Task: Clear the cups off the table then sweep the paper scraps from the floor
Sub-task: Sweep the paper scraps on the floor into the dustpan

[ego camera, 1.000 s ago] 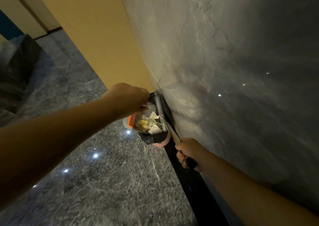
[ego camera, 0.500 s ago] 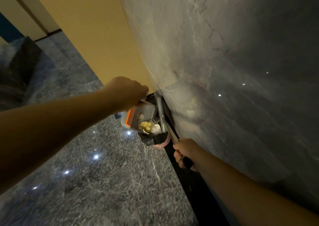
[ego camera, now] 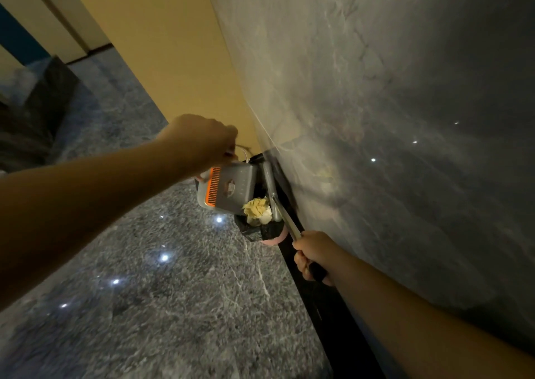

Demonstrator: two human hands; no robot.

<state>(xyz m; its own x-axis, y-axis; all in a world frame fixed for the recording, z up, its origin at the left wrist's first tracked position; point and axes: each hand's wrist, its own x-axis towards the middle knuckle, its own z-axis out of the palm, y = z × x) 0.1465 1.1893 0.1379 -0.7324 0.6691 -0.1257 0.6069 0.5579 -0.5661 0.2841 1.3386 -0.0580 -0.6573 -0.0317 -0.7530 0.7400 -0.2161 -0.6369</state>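
Note:
My left hand [ego camera: 202,141] grips the top of a grey dustpan [ego camera: 231,189] with an orange comb edge, tipped steeply over a small bin lined with a black bag [ego camera: 260,231]. Crumpled yellow and white paper scraps [ego camera: 256,207] lie in the bin's mouth just below the pan's lip. My right hand [ego camera: 311,255] holds a long metal handle [ego camera: 282,216] with a dark grip; the handle runs up along the wall beside the bin. No cups are in view.
A grey marble wall [ego camera: 390,118] fills the right side, with a black skirting [ego camera: 333,306] at its foot. A yellow wall [ego camera: 173,45] stands behind the bin. The speckled grey floor [ego camera: 173,306] spreads to the left, with a dark object [ego camera: 43,109] at far left.
My left hand has lifted the dustpan's handle end, tilting the pan steeper. The paper scraps have slid off the pan into the bin. My right hand has stayed in place.

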